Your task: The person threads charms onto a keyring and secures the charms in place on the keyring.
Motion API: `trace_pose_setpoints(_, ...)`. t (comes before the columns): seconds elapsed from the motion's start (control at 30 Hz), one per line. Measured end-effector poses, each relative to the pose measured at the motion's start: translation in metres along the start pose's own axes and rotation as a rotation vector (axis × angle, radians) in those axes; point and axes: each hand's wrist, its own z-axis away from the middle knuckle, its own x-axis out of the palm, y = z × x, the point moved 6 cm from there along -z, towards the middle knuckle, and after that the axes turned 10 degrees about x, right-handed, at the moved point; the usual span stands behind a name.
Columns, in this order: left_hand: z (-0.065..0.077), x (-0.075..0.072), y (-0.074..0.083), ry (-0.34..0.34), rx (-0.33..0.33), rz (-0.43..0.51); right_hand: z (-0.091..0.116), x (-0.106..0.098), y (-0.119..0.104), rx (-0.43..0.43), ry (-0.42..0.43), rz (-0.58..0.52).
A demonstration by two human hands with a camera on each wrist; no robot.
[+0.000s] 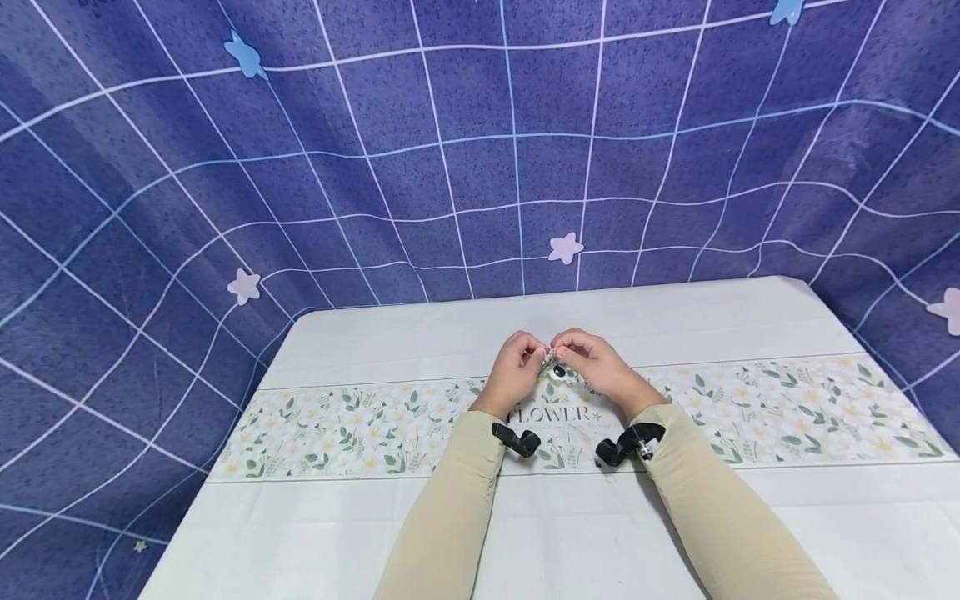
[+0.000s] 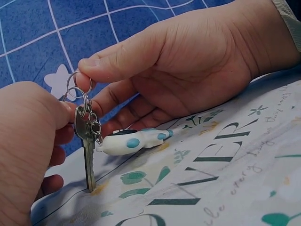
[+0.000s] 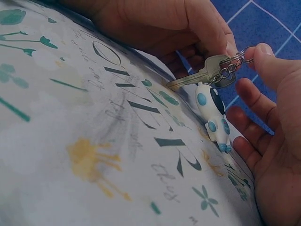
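Both hands meet over the tabletop at a small keychain. My right hand (image 1: 600, 367) pinches a split ring (image 2: 84, 77) between thumb and fingertip, its other fingers loosely bent below. Facing it, my left hand (image 1: 517, 371) pinches the ring end beside the key's head. A metal key (image 2: 88, 160) hangs blade down, its tip close to the cloth. From a short chain (image 2: 96, 123) dangles a white astronaut-like figure (image 3: 211, 113) with blue spots and a dark visor. In the right wrist view a second rounded metal piece (image 3: 229, 81) shows behind the key.
The table has a white cover (image 1: 345, 525) with a floral band (image 1: 322, 425) lettered "FLOWER". A blue curtain (image 1: 465, 167) with a white grid and stars stands behind the table's back edge. Each wrist carries a black camera mount (image 1: 517, 439).
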Motion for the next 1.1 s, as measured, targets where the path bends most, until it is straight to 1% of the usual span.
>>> trace_pose_setpoints(0.17, 0.001, -0.001, -0.002, 0.024, -0.001, 0.018, 0.001, 0.001, -0.001, 0.044, -0.009, -0.002)
trace_pose_setpoints(0.23, 0.002, -0.001, -0.002, 0.033, 0.008, 0.029, 0.001, 0.002, -0.002, 0.038, -0.013, -0.004)
trace_pose_setpoints(0.33, 0.002, -0.002, -0.003, 0.046, 0.007, 0.050, 0.002, 0.002, -0.002, 0.013, -0.005, 0.011)
trace_pose_setpoints(0.57, 0.003, -0.003, -0.007, 0.071, -0.037, 0.110, 0.002, 0.004, -0.004, -0.106, 0.023, 0.021)
trace_pose_setpoints(0.73, 0.002, -0.005, -0.006, 0.109, -0.072, 0.150, 0.008, 0.007, -0.023, -0.147, 0.020, 0.081)
trace_pose_setpoints(0.83, 0.001, -0.006, -0.005, 0.129, -0.088, 0.168, 0.013, 0.008, -0.035, -0.148, 0.018, 0.100)
trace_pose_setpoints(0.9, 0.001, -0.006, -0.005, 0.137, -0.099, 0.186, 0.013, 0.008, -0.037, -0.146, 0.020, 0.101)
trace_pose_setpoints(1.0, 0.002, -0.007, -0.003, 0.144, -0.111, 0.209, 0.010, 0.008, -0.028, -0.148, 0.024, 0.092)
trace_pose_setpoints(1.1, 0.001, -0.008, -0.001, 0.154, -0.105, 0.212, 0.005, 0.007, -0.016, -0.156, 0.026, 0.079)
